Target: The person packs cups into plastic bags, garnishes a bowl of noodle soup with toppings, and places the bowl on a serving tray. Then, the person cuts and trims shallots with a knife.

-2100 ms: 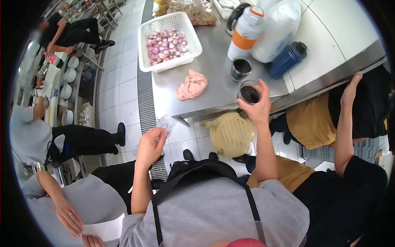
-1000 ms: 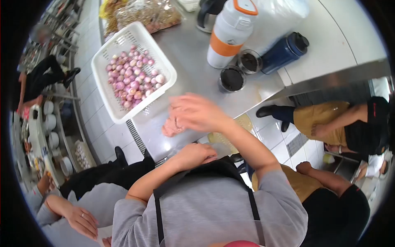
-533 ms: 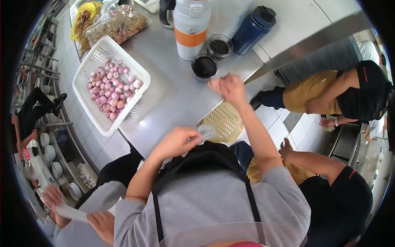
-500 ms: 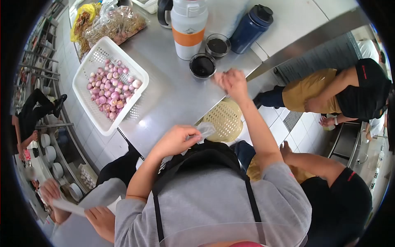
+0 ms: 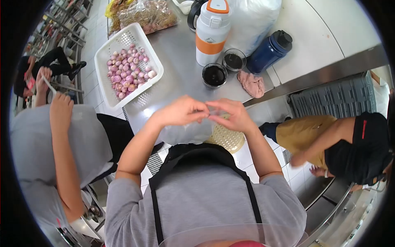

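Note:
My left hand (image 5: 183, 111) and my right hand (image 5: 230, 114) meet at the fingertips over the front edge of the steel table (image 5: 177, 61), both pinching a clear plastic bag (image 5: 187, 132) that hangs below my left hand. Beyond them stand two glasses of dark liquid, one nearer (image 5: 214, 75) and one farther (image 5: 234, 60). A crumpled pink cloth (image 5: 251, 84) lies right of the glasses. To the left, a white perforated basket (image 5: 153, 55) holds several small purple shallots (image 5: 127, 74).
A white and orange bottle (image 5: 210, 39) and a blue bottle (image 5: 269, 52) stand behind the glasses. Bagged dried goods (image 5: 148, 15) lie at the back. A yellow perforated stool (image 5: 226, 138) is below the edge. People stand left (image 5: 68, 144) and right (image 5: 304, 133).
My right hand has left the glasses' side and come to my left hand at the bag. The pink cloth now shows beside the glasses. The bag hangs more spread out.

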Action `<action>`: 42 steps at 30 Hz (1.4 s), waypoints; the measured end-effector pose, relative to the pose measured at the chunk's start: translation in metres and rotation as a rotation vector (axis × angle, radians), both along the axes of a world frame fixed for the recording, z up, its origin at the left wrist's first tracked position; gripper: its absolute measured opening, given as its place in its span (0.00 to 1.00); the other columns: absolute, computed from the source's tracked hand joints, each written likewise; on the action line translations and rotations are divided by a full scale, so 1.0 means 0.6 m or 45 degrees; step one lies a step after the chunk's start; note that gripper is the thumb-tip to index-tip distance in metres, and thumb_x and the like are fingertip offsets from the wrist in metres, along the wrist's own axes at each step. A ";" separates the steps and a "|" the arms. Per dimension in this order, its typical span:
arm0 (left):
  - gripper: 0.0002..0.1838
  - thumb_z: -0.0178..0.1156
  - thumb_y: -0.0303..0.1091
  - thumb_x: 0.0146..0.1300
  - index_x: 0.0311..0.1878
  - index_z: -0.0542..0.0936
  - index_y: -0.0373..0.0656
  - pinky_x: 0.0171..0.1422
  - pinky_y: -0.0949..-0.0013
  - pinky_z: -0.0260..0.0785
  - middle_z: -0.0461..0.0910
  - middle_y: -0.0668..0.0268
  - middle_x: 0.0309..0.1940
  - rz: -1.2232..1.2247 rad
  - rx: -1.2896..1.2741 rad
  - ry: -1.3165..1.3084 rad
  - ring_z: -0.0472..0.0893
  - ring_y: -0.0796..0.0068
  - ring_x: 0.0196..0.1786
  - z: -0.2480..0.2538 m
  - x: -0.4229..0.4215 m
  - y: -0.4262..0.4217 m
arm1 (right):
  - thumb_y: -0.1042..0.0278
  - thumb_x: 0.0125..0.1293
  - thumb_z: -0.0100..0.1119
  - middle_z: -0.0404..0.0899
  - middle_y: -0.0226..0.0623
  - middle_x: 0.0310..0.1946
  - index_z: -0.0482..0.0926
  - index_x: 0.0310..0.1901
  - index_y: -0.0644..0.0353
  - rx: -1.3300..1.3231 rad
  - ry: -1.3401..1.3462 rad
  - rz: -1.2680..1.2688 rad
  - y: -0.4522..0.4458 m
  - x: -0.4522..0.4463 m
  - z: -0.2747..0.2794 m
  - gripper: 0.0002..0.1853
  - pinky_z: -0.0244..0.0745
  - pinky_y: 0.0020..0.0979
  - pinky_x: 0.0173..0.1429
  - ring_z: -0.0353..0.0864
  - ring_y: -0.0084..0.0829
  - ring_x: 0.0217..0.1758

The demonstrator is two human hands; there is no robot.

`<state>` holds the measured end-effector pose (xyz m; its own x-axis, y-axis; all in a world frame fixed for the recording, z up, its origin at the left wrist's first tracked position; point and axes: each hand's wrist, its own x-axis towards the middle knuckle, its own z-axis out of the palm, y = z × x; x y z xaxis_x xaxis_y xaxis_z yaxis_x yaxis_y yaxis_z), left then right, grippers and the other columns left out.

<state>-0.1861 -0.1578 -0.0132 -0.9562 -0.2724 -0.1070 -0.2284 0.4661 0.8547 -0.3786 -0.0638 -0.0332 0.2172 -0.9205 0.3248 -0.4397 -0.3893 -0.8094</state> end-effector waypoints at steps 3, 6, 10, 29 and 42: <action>0.09 0.54 0.36 0.58 0.32 0.77 0.40 0.30 0.75 0.65 0.77 0.69 0.22 0.129 0.269 -0.046 0.76 0.79 0.25 0.013 -0.009 -0.023 | 0.73 0.53 0.57 0.78 0.40 0.34 0.77 0.34 0.62 0.321 -0.171 0.007 -0.003 -0.025 -0.006 0.06 0.66 0.27 0.44 0.75 0.30 0.39; 0.11 0.55 0.39 0.58 0.31 0.76 0.41 0.33 0.78 0.64 0.76 0.70 0.25 0.003 0.409 -0.327 0.73 0.82 0.29 0.004 -0.001 -0.045 | 0.74 0.54 0.56 0.78 0.38 0.29 0.76 0.30 0.63 0.280 -0.833 -0.161 -0.015 -0.037 -0.047 0.03 0.65 0.23 0.40 0.73 0.23 0.33; 0.14 0.54 0.43 0.57 0.28 0.73 0.41 0.39 0.78 0.62 0.72 0.66 0.28 0.359 0.823 0.730 0.70 0.78 0.32 -0.047 -0.019 -0.048 | 0.77 0.54 0.54 0.76 0.33 0.24 0.74 0.26 0.64 0.319 -1.599 -0.212 -0.025 -0.029 -0.084 0.02 0.64 0.21 0.38 0.70 0.21 0.27; 0.11 0.62 0.35 0.55 0.30 0.73 0.37 0.25 0.78 0.65 0.74 0.70 0.21 1.252 0.980 0.510 0.72 0.84 0.22 -0.108 -0.111 -0.101 | 0.63 0.57 0.60 0.69 0.24 0.18 0.73 0.26 0.59 0.479 -1.623 -1.160 -0.108 0.014 -0.140 0.10 0.59 0.19 0.19 0.63 0.16 0.14; 0.12 0.61 0.32 0.49 0.38 0.76 0.40 0.27 0.78 0.63 0.76 0.68 0.26 1.271 -0.317 -0.086 0.71 0.82 0.23 -0.206 -0.086 -0.121 | 0.77 0.56 0.53 0.69 0.31 0.24 0.69 0.42 0.65 0.680 -1.014 -1.115 -0.084 -0.009 -0.151 0.11 0.62 0.18 0.21 0.66 0.17 0.18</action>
<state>-0.2378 -0.2302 -0.1367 -0.2762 -0.9610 0.0160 -0.6527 0.1998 0.7308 -0.3841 -0.1139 -0.1236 -0.6007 -0.7120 -0.3636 0.2885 0.2311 -0.9292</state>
